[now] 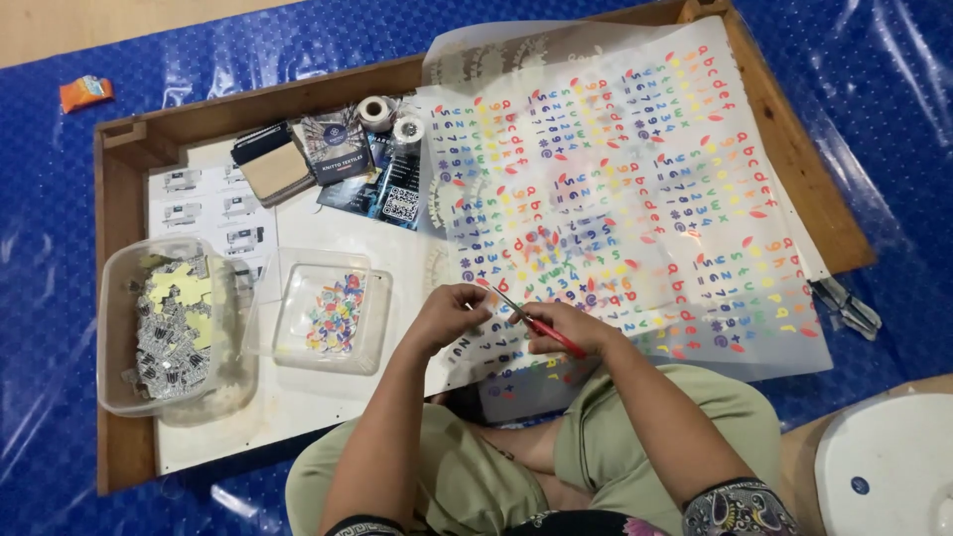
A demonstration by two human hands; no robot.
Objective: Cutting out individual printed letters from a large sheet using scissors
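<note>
A large translucent sheet printed with rows of small coloured letters and numbers lies across a shallow wooden tray. My right hand grips red-handled scissors, their blades pointing up-left at the sheet's near edge. My left hand pinches that edge right beside the blades; what sits between its fingers is too small to make out.
Two clear plastic tubs stand on the tray's left: one with small coloured cut-outs, one with grey and yellow pieces. Thread spools, cards and a dark packet lie at the back. A white round object sits bottom right on blue plastic sheeting.
</note>
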